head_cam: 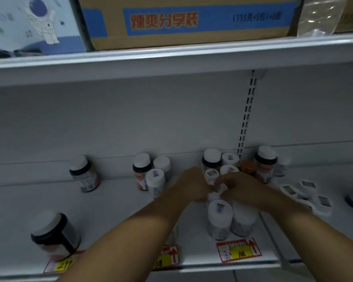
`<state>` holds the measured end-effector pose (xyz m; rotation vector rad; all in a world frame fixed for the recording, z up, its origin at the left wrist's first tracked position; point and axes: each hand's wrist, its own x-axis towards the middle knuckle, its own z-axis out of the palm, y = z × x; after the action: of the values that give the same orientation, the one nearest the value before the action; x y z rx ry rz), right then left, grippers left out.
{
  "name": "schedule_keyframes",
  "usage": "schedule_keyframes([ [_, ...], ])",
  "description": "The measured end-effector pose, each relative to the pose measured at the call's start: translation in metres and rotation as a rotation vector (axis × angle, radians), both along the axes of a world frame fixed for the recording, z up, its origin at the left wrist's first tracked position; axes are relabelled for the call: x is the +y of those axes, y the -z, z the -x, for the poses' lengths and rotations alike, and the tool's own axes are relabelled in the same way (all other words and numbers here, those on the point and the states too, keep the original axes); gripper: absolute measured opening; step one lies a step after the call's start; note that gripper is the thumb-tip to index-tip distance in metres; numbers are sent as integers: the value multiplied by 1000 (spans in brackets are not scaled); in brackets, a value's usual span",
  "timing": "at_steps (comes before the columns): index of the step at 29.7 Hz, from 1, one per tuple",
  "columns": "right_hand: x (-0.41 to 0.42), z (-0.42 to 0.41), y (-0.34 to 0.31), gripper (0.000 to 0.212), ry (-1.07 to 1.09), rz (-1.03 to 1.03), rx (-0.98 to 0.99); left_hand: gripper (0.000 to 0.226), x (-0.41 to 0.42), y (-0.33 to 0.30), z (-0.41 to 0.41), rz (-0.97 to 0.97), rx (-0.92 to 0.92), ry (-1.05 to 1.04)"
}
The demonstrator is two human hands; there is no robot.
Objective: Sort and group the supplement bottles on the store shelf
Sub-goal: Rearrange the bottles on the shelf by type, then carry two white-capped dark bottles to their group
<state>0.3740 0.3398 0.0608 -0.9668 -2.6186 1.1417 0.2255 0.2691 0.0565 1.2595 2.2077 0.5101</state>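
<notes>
A small white bottle (pixel 217 192) is held right of frame centre, on the shelf (pixel 114 210), pinched between the left hand (pixel 194 187) and the right hand (pixel 238 188), both curled round it. Just below stand two white bottles (pixel 230 218); just above, a cluster (pixel 220 163) is packed close. The pair below could be toppled by a forearm if the bottle is drawn back low. The cluster could be knocked over should it be pushed in.
</notes>
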Motion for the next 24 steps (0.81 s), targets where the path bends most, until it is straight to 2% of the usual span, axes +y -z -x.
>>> schedule_keyframes([
  [4,2,1,-6,12,-64,-96,-115,48,-13,-20,3,-52,51,44],
  [7,-2,9,-19,10,96,-284,16,39,-39,-56,40,-166,174,86],
  [11,-24,62,-36,13,116,-344,209,33,-110,-107,141,-266,325,-79],
  [15,-50,139,-33,42,41,-301,134,34,-174,-103,233,-272,333,-301],
  [18,-65,187,-26,62,65,-339,56,51,-199,-65,282,-243,256,-420],
  [20,-71,210,-22,68,73,-427,-23,58,-202,-40,302,-261,111,-447],
  [22,-77,226,-17,67,91,-493,-84,63,-198,-20,313,-286,-36,-435],
  [24,-80,234,-12,59,131,-533,-89,60,-189,-6,318,-359,-105,-422],
])
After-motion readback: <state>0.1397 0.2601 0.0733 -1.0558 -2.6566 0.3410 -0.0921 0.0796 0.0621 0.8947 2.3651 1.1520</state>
